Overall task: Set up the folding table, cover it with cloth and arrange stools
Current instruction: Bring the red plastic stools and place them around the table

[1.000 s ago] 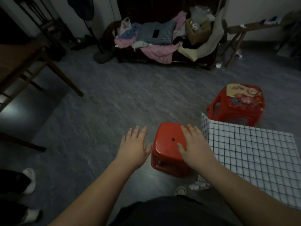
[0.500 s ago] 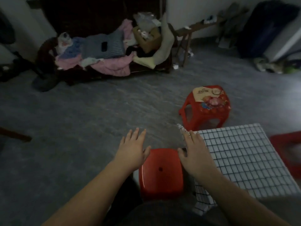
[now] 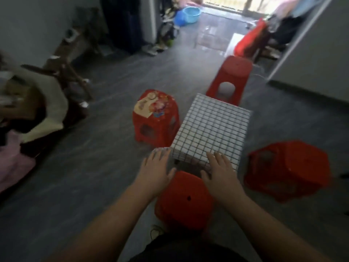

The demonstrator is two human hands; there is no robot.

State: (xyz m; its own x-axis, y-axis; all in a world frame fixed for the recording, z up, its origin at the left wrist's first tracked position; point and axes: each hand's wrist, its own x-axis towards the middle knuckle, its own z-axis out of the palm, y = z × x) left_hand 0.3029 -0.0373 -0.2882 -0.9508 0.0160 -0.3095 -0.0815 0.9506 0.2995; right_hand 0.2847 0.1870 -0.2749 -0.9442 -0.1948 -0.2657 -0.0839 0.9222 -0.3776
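Cloth (image 3: 213, 118) already lay over the small bench (image 3: 217, 148) with red stools (image 3: 154, 118) round it, and the left hand (image 3: 157, 171) and right hand (image 3: 220, 173), open and apart, hovered over the nearest stool (image 3: 185, 203), so little looked left to do.

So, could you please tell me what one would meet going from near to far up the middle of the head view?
plain red plastic stool with a hole in its seat → small table under a white black-checked cloth → tall red plastic stool → round blue plastic basin
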